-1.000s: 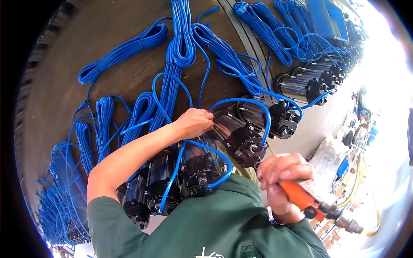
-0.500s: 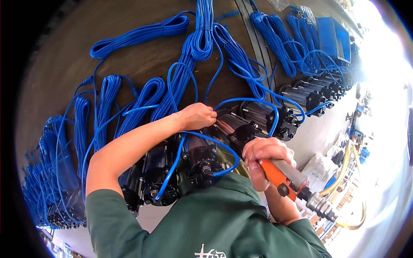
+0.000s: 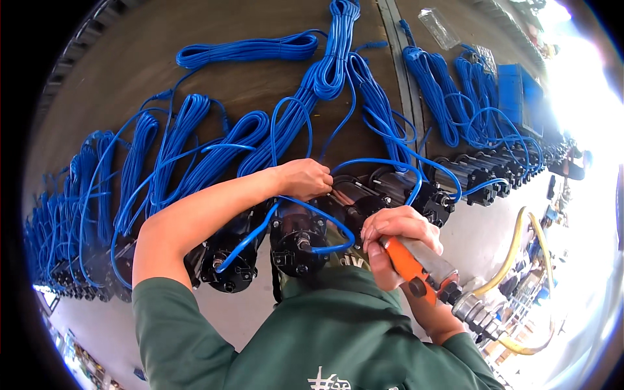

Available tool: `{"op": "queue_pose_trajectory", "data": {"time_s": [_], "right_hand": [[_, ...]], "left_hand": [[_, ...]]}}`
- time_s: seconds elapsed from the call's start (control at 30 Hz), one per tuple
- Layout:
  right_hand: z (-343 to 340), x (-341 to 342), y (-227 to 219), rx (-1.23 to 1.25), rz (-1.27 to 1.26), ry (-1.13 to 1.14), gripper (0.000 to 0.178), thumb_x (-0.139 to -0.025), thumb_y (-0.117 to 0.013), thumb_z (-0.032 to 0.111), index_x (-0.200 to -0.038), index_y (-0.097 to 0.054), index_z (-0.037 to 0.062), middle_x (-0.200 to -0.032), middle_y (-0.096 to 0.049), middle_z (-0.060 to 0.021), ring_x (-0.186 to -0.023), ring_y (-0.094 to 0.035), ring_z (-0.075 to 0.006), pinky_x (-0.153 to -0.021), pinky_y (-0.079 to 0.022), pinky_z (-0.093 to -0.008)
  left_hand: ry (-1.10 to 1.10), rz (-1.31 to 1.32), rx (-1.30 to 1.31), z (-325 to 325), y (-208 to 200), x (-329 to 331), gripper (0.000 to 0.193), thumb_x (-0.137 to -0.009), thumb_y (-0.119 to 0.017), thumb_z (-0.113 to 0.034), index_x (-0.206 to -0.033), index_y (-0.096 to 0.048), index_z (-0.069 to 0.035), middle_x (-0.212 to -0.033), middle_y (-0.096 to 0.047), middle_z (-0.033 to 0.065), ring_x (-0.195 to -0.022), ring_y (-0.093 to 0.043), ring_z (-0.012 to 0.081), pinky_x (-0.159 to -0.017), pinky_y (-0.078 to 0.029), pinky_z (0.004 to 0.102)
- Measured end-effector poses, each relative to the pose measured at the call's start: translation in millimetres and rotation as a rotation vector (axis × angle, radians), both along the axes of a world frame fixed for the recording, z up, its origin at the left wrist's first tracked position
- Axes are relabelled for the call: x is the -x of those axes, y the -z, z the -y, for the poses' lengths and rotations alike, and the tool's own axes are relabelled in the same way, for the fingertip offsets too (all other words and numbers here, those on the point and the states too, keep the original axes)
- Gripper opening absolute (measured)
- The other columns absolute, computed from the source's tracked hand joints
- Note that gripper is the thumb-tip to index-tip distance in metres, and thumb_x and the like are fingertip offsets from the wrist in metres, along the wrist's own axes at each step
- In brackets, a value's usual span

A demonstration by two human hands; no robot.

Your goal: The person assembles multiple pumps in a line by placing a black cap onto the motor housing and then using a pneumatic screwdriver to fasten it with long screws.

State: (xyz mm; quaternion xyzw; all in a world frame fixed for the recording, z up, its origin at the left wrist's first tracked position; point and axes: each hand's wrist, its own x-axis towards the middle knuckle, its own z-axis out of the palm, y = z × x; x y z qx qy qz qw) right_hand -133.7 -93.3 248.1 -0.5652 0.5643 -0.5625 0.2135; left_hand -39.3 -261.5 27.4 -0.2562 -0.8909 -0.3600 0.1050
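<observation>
Left hand (image 3: 304,179) pinches the limp blue cable (image 3: 305,221); right hand (image 3: 396,237) grips the stiff, heavy-looking pneumatic driver (image 3: 422,266) mid-body.

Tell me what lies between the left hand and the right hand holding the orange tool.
In the head view, between the left hand and right hand on the orange tool sits a black motor body, crossed by a loop of blue cable.
</observation>
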Motion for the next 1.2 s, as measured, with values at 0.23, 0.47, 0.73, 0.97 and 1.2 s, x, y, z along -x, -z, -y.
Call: {"op": "queue_pose_trajectory", "data": {"time_s": [0.23,0.47,0.73,0.97,1.2], "right_hand": [[10,-14,13,0.139,0.154,0.228,0.031,-0.053,-0.06,-0.006,-0.084,-0.064,-0.0096,-0.064,-0.064,-0.013,-0.055,-0.065,-0.0202,-0.052,-0.053,-0.0239],[2,-13,15,0.146,0.086,0.172,0.025,-0.057,-0.06,-0.005,-0.081,-0.064,-0.0053,-0.064,-0.064,-0.0101,-0.053,-0.064,-0.0187,-0.053,-0.053,-0.025],[-1,1,2,-0.09,0.046,0.063,0.023,-0.068,-0.065,-0.004,-0.09,-0.064,0.001,-0.079,-0.068,-0.0084,-0.066,-0.067,-0.0157,-0.062,-0.054,-0.0259],[-25,28,-43,-0.108,0.343,-0.196,0.03,-0.082,-0.068,0.001,-0.111,-0.06,0.005,-0.094,-0.065,-0.007,-0.079,-0.063,-0.0127,-0.072,-0.053,-0.0273],[-94,77,-78,0.377,0.404,-0.329,0.044,-0.075,-0.049,0.003,-0.119,-0.054,-0.0021,-0.096,-0.053,-0.013,-0.063,-0.055,-0.0141,-0.062,-0.049,-0.0329]], "left_hand": [[-0.036,-0.057,-0.017,-6,9,0,0.011,-0.073,-0.067,-0.014,-0.067,-0.06,-0.008,-0.072,-0.06,0.0034,-0.072,-0.06,0.0232,-0.062,-0.051,0.0359],[-0.064,-0.033,-0.018,-14,14,0,0.008,-0.073,-0.067,-0.015,-0.07,-0.063,-0.008,-0.076,-0.063,0.0042,-0.077,-0.062,0.0235,-0.066,-0.053,0.0343],[-0.167,0.003,0.311,15,-54,-2,0.004,-0.073,-0.068,-0.016,-0.07,-0.067,-0.012,-0.078,-0.065,0.001,-0.081,-0.063,0.0229,-0.07,-0.053,0.0351],[-1.538,-0.243,-0.294,-45,-260,-54,0.015,-0.09,-0.068,-0.018,-0.082,-0.071,-0.006,-0.071,-0.064,0.0017,-0.065,-0.058,0.0148,-0.059,-0.048,0.0335],[-1.827,-0.272,-0.913,-310,-156,-17,0.006,-0.093,-0.059,-0.005,-0.095,-0.061,0.001,-0.078,-0.061,0.0102,-0.067,-0.057,0.0178,-0.064,-0.046,0.0306]]}}
